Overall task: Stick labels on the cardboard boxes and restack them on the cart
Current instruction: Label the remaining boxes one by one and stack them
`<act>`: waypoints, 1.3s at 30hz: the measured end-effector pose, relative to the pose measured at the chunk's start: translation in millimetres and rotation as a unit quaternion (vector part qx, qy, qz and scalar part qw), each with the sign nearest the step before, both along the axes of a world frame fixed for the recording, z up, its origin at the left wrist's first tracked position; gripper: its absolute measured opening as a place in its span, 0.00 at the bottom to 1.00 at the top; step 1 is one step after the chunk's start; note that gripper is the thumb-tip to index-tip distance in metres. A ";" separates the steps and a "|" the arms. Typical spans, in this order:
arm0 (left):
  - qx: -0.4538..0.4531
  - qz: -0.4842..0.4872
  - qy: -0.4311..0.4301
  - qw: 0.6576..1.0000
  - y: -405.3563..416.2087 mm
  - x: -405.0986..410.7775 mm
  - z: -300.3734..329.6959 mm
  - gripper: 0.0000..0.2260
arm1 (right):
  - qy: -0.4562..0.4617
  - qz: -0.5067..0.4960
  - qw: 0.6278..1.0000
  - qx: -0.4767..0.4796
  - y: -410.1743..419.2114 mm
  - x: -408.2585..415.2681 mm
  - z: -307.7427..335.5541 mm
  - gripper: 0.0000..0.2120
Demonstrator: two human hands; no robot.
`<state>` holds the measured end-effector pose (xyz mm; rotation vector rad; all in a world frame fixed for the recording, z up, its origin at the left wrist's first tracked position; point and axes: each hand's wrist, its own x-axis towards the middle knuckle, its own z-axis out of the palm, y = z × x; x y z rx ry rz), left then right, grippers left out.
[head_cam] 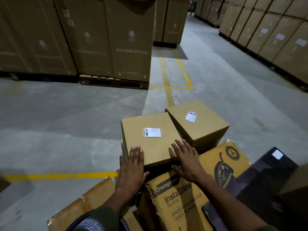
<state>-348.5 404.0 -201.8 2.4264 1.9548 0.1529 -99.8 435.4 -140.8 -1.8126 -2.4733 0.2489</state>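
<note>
warehouse aisle, grey concrete floor (83, 114) with yellow painted lines (167, 84). both hands laid flat on the plain brown cardboard box nearest the camera (150, 144): left hand (131, 165) at its near left corner, fingers straight and together, thumb down the left side; right hand (186, 160) at its near right edge, fingers spread and released, thumb along the front edge. neither hand grasps anything. a white barcode label (152, 132) is stuck flat on this box's top, towards the far side. a second plain brown cardboard box (203, 127) touches it on the right, turned at an angle, with its own white label (191, 116) on top. both rest on other cartons; the cart is probably beneath, not visible. lower down, a yellow printed carton marked "crompton instaglide dry iron" (191, 189), a taped brown carton (86, 202) to its left, a dark box with a small white sticker (266, 172) to its right. tall stacks of large brown cartons on pallets (93, 39) line both sides of the aisle.
</note>
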 end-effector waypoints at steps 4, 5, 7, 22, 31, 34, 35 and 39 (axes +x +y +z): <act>0.007 0.009 -0.002 1.000 -0.5 -9.0 -2.9 0.44 | -0.021 0.004 0.999 -0.029 16.2 -11.2 -15.1 0.44; 0.006 0.011 -0.008 1.000 -0.4 -10.1 -4.5 0.44 | -0.018 0.005 0.999 -0.030 18.1 -13.0 -18.4 0.45; 0.000 0.013 -0.021 1.000 -1.2 -11.2 -7.1 0.45 | -0.003 0.005 1.000 -0.020 19.9 -15.3 -25.0 0.45; 0.065 0.025 -0.119 0.990 37.4 -49.4 18.6 0.42 | 0.083 0.070 0.985 0.134 41.8 -50.8 -2.0 0.35; 0.160 0.015 -0.062 0.985 8.9 -94.8 85.4 0.38 | 0.134 0.110 0.961 0.213 26.5 -91.3 38.5 0.32; 0.201 0.009 -0.031 0.979 -7.0 -103.7 118.1 0.39 | 0.150 0.115 0.952 0.242 13.2 -98.9 62.5 0.32; 0.210 0.007 -0.025 0.977 -14.0 -105.4 128.2 0.38 | 0.154 0.116 0.949 0.251 6.4 -100.5 71.8 0.32; 0.242 0.000 -0.006 0.970 -50.0 -103.1 167.9 0.37 | 0.165 0.118 0.933 0.297 -30.3 -97.2 109.4 0.30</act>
